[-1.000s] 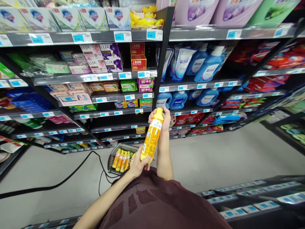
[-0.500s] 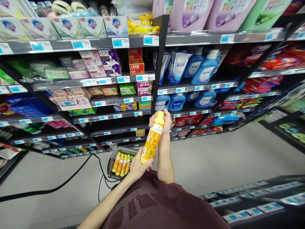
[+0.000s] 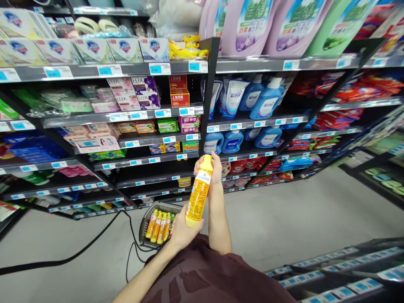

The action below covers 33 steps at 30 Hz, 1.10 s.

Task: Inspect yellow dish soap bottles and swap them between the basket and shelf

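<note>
A yellow bottle (image 3: pixel 198 193) with a printed back label is held tilted in front of my body, its cap end up and away from me. My left hand (image 3: pixel 184 229) is wrapped round its base, the thumb along the bottom edge. Near the cap, my right hand (image 3: pixel 215 168) grips the neck from the right side. Below and to the left, a grey shopping basket (image 3: pixel 145 219) stands on the floor with several similar yellow bottles (image 3: pixel 159 227) lying in it. My left forearm partly covers the basket's near right side.
Shelves ahead carry boxed soap (image 3: pixel 154 49), blue detergent bottles (image 3: pixel 267 101) and large purple jugs (image 3: pixel 248 29). A black cable (image 3: pixel 78 252) runs across the floor at left. Another shelf unit (image 3: pixel 331 269) with price tags stands at lower right.
The view has tilted up a little, so the shelves, basket and bottle sit lower in the picture. Both hands keep their hold on the bottle, which is slightly more upright.
</note>
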Motion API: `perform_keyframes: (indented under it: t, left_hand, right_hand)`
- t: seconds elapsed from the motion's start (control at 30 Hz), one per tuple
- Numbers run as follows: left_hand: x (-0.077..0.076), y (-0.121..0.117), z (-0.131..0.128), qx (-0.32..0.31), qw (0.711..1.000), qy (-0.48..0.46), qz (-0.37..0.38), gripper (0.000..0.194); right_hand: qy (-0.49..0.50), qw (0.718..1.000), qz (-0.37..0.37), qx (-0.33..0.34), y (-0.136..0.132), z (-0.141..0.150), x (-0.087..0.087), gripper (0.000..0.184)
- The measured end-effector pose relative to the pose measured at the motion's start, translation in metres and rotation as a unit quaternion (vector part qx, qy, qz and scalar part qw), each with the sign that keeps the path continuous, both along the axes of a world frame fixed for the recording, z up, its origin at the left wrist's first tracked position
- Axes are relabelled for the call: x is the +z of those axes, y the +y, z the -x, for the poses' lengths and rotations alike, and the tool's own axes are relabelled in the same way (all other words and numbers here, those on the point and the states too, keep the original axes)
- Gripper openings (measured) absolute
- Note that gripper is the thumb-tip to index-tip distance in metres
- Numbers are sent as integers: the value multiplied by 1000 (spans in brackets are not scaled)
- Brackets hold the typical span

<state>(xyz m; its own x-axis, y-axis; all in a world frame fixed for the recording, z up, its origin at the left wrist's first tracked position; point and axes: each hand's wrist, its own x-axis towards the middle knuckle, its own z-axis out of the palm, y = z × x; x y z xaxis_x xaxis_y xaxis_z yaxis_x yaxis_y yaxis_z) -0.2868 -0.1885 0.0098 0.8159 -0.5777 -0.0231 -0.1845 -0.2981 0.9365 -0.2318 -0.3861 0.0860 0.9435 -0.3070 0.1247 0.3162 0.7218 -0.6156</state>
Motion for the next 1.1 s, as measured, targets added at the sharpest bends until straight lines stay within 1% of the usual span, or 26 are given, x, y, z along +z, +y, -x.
perform_keyframes:
  t: [0.1,0.27,0.53,0.67,0.77,0.87,1.1]
  left_hand:
    - [-2,1,1,4,1000,17,8,38]
    - [-4,3,1,-17,999,32,32,40]
    - [-1,1,-2,-27,999,-15,34,34]
    - [1,1,-1,-22,999,-29,11,35]
    - [2,1,0,-2,999,-37,-9,39]
    - [2,1,2,15,999,-34,-6,42]
    - [2,2,2,-13,998,-53,-10,39]
  right_hand:
    - [-4,1000,9,8,1,-1,-2,48]
    - [-16,1000,15,18,-2,-3,-4,49]
    - [-7,1000,-7,-1,-2,-3,-1,49]
    - [-5,1000,-12,-12,0,0,1,47]
    - [-10,1000,-16,-11,1,1,2,47]
    - [-6,1000,-20,-10,1,2,3,46]
    - [3,1000,-26,-17,2,5,5,46]
